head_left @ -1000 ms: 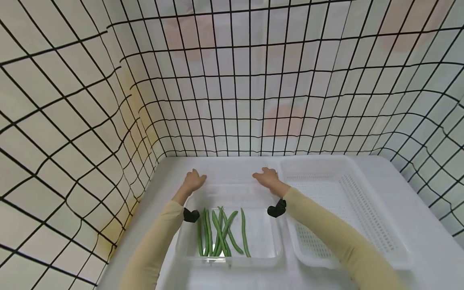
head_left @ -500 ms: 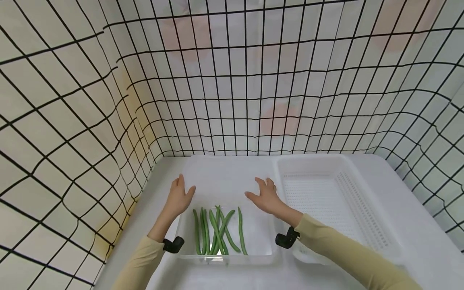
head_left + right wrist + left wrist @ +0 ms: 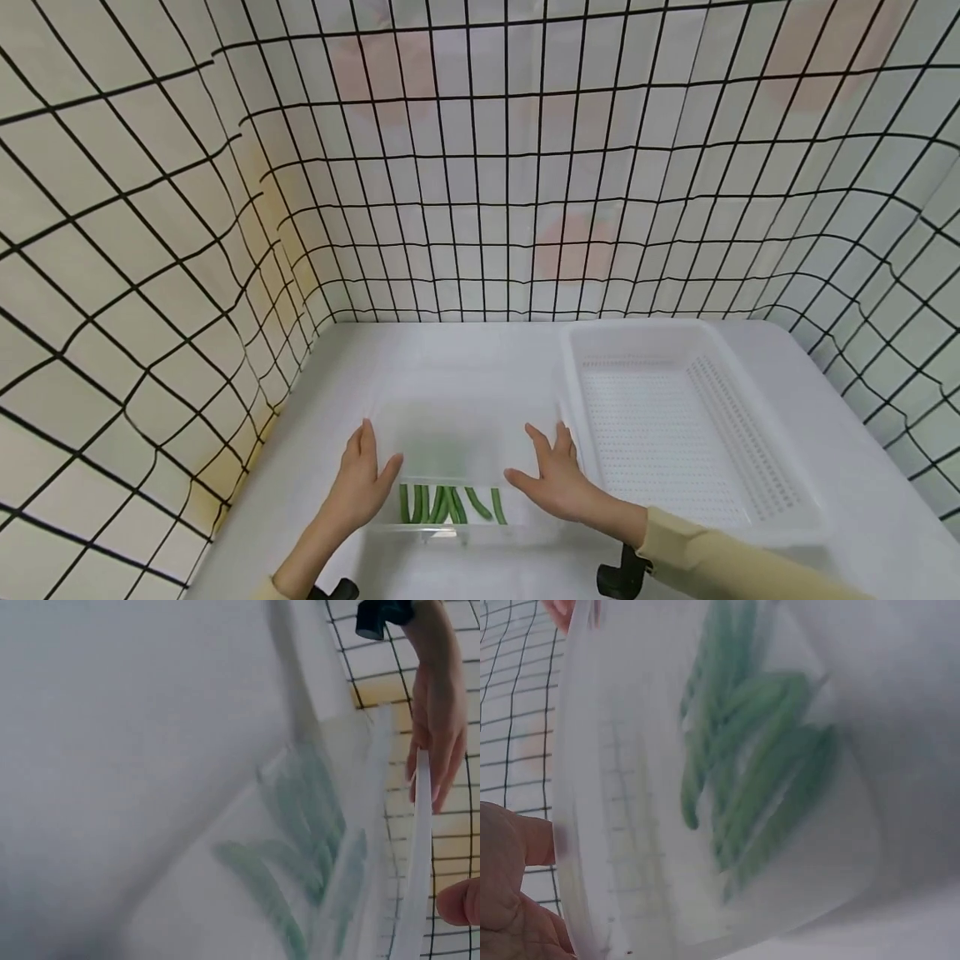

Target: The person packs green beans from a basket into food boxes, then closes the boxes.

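A frosted lid (image 3: 457, 421) slopes over the back part of a clear plastic box (image 3: 517, 535). Several green beans (image 3: 444, 505) lie in the box; their front ends show plainly and the rest is under the lid. My left hand (image 3: 354, 487) lies along the lid's left edge, fingers straight and thumb spread over it. On the other side my right hand (image 3: 562, 487) touches the right edge, its fingers extended and apart. Through cloudy plastic, the left wrist view shows the beans (image 3: 765, 765) blurred. The right wrist view has the left hand (image 3: 439, 727) against the lid's thin edge (image 3: 421, 795).
To the right stands a white perforated basket (image 3: 675, 433), close beside the box. White table surface (image 3: 840, 433) extends around both. Black wire mesh (image 3: 517, 175) rises behind and on both sides.
Both hands have drawn back from behind the box toward me, ending low at its sides. The lid has swung forward with them and now covers most of the beans.
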The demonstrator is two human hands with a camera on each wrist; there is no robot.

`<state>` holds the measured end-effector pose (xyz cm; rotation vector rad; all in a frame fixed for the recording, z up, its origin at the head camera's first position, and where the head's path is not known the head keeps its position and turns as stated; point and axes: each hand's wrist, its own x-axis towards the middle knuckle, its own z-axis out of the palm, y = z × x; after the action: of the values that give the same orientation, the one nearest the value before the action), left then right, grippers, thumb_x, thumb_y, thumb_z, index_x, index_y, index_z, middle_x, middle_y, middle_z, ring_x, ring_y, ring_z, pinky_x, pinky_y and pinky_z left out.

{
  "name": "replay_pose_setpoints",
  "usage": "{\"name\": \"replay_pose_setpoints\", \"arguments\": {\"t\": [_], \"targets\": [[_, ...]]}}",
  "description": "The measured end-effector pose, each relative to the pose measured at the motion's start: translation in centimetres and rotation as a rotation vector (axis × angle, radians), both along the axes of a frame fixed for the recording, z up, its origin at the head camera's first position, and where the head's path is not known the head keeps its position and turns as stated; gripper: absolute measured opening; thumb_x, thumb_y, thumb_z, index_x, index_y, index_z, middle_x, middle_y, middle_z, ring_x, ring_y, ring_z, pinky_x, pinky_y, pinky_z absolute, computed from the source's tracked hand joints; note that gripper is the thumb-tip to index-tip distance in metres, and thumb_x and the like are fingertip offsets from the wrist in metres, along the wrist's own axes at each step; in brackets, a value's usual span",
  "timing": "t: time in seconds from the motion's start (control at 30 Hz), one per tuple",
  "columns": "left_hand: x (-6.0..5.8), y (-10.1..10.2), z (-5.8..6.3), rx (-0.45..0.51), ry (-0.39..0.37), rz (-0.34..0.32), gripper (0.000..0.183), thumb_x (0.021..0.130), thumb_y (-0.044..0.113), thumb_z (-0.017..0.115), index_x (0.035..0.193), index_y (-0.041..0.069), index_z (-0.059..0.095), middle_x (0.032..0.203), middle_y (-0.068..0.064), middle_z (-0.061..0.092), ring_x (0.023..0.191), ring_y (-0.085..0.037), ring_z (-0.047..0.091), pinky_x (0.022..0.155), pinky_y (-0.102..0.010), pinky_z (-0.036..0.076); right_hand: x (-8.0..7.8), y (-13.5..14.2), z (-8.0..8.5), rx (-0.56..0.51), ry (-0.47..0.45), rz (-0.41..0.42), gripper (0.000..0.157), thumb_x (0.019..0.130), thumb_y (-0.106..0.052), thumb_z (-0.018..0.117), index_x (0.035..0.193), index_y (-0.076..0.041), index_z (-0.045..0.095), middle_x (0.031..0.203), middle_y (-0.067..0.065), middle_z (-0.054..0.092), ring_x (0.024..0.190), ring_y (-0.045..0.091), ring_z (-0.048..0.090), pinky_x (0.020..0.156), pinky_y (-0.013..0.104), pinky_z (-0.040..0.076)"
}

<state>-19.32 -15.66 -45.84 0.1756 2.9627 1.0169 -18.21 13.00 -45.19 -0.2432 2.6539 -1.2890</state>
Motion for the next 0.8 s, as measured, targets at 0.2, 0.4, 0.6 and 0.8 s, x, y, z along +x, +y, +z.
{"name": "replay_pose_setpoints", "arguments": {"t": [0.2,0.4,0.6,0.8], "targets": [[1.3,0.1,-0.4,-0.016,-0.024,-0.019,0.079,0.097,0.022,0.056,0.140,-0.022,0.006,0.140,-0.045,0.012,0.130,-0.056,0.016,0.101,-0.062,0.024,1.6,0.1,-0.2,0.001,-0.038,0.040,0.085,0.088,-0.032,0.066,0.146,0.010,0.018,0.141,0.044,-0.014,0.132,0.057,-0.003,0.094,0.069,0.027],[2.0,0.0,-0.4,-0.062,-0.074,-0.041,0.082,0.097,0.028,0.054,0.143,-0.018,0.004,0.141,-0.045,0.006,0.129,-0.059,0.011,0.097,-0.066,0.027,2.7,0.4,-0.7,0.023,0.019,0.090,0.074,0.096,-0.028,0.056,0.145,0.012,0.017,0.141,0.044,-0.017,0.130,0.060,-0.004,0.092,0.073,0.025],[2.6,0.2,-0.7,-0.096,-0.088,-0.047,0.082,0.098,0.032,0.053,0.144,-0.016,0.004,0.141,-0.045,0.002,0.130,-0.059,0.009,0.096,-0.067,0.027,3.3,0.4,-1.6,-0.018,0.070,0.069,0.059,0.100,-0.015,0.047,0.145,0.010,0.019,0.143,0.040,-0.017,0.131,0.058,-0.003,0.093,0.075,0.018],[3.0,0.4,-0.6,-0.114,-0.106,-0.024,0.083,0.098,0.033,0.052,0.145,-0.015,0.004,0.142,-0.044,0.002,0.130,-0.059,0.009,0.096,-0.067,0.027,3.9,0.3,-2.3,-0.078,0.130,0.027,0.058,0.098,-0.008,0.048,0.144,0.012,0.019,0.145,0.037,-0.012,0.131,0.056,0.001,0.096,0.072,0.017]]}}
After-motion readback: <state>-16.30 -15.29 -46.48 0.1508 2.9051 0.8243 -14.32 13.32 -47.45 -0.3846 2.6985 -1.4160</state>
